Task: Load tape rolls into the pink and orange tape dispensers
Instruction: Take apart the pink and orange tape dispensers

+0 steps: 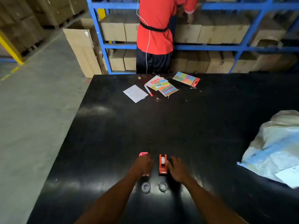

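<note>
On the black table [161, 123] stand two small tape dispensers side by side. My left hand [143, 164] covers most of the pink dispenser [143, 154] and is closed around it; only its far end shows. The orange dispenser [162, 164] stands upright with a whitish tape roll [163, 160] seated in it. Beside its right flank rests my right hand [177, 168], fingers spread, touching or nearly touching it. Two round, ring-shaped tape rolls lie flat nearer to me: the left roll [146, 187] and the right roll [162, 186].
At the table's far side lie a white card [135, 93], a pen [148, 90], and packs of coloured stickers [163, 86] [186, 78]. A plastic-wrapped bundle [275, 147] sits at the right edge. A person in a red shirt [155, 26] stands at blue shelving [226, 47] with cartons.
</note>
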`<state>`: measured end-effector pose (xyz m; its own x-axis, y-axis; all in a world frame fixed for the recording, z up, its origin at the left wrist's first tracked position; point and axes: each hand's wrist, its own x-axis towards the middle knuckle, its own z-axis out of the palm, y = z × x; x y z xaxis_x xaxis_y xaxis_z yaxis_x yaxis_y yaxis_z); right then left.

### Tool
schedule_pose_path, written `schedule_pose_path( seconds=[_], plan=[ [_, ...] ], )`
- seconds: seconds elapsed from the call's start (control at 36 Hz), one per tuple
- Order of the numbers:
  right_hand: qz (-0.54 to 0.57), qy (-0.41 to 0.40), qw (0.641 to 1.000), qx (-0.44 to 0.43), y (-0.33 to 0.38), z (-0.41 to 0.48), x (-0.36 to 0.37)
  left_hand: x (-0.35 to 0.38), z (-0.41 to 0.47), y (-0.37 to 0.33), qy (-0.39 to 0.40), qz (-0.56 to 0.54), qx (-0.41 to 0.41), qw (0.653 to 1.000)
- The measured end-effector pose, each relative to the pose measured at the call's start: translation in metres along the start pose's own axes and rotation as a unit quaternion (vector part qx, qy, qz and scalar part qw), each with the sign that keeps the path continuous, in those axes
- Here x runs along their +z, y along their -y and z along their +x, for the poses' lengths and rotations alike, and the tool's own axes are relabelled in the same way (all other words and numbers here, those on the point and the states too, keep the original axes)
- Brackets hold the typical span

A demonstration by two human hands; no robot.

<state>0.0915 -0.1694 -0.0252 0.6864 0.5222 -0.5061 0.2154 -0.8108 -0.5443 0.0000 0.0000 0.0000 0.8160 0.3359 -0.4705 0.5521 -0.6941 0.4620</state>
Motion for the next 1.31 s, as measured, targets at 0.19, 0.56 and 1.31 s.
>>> schedule_pose_path(
  seconds=[0.19, 0.56, 1.31],
  plan=[
    [0.047, 0.026, 0.998, 0.032, -0.01, 0.018, 0.016, 0.033, 0.028, -0.019, 0.05, -0.037, -0.014, 0.998],
    [0.164, 0.012, 0.986, -0.005, -0.019, 0.03, 0.015, 0.047, 0.025, -0.028, 0.093, -0.323, -0.077, 0.939],
    [0.206, -0.043, 0.977, -0.043, 0.014, -0.004, -0.067, 0.012, -0.003, -0.049, -0.049, -0.392, -0.069, 0.916]
  ],
)
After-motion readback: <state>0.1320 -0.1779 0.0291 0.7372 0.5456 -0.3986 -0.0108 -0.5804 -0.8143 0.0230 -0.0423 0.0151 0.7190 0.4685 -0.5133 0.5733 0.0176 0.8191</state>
